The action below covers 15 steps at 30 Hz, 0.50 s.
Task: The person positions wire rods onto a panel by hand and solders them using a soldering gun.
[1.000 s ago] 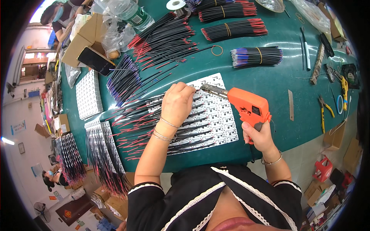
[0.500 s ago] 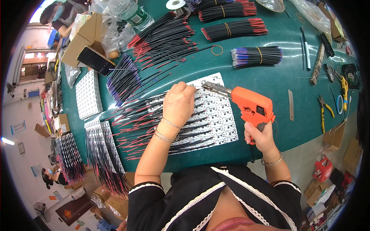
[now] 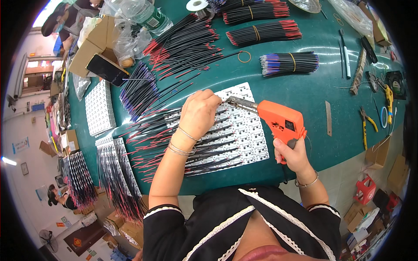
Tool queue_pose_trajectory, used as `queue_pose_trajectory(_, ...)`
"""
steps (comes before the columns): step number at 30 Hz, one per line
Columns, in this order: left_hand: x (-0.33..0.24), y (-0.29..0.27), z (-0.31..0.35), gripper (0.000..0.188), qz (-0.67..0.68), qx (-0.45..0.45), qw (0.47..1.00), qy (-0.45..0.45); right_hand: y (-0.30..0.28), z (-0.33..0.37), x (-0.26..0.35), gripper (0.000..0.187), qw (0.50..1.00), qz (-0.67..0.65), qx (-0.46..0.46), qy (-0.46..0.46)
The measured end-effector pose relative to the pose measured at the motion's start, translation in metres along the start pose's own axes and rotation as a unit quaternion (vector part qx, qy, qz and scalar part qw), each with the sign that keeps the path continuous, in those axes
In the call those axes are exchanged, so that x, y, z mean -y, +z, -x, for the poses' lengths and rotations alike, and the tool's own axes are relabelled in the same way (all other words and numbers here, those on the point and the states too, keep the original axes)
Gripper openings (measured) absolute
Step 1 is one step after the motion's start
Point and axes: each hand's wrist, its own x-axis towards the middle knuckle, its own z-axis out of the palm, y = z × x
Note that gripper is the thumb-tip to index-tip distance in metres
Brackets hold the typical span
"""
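My right hand (image 3: 292,155) grips an orange soldering gun (image 3: 281,117) by its handle. The gun's metal tip points left and reaches the upper part of a white circuit board panel (image 3: 254,135). Right beside that tip, my left hand (image 3: 201,108) is closed in a pinch on a thin black wire, mostly hidden by the fingers. Rows of black wires with red ends (image 3: 148,161) lie across the panel and stick out past its left side, partly under my left forearm.
Loose red-ended wires (image 3: 183,48) and purple-ended wires (image 3: 139,89) lie behind. Banded wire bundles (image 3: 289,63) sit farther back. Stacked panels (image 3: 99,106), wired panels (image 3: 113,161) and a phone (image 3: 107,69) are left. Pliers (image 3: 369,124) and a metal strip (image 3: 328,118) lie right.
The soldering gun has shifted slightly left and a little down, its tip now closer to my left fingertips. My left hand and forearm have moved slightly left.
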Motion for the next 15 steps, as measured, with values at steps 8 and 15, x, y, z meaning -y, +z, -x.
queue_pose_trajectory(8, -0.003, 0.000, 0.000, 0.008, -0.055, 0.006, 0.998, 0.016, -0.006, 0.001, 0.000, 0.021, 1.000, 0.014, 0.004, -0.009)
queue_pose_trajectory(15, -0.005, -0.001, 0.002, 0.007, -0.060, 0.006, 0.998, 0.006, -0.013, -0.005, -0.002, 0.028, 0.991, -0.115, -0.031, -0.063)
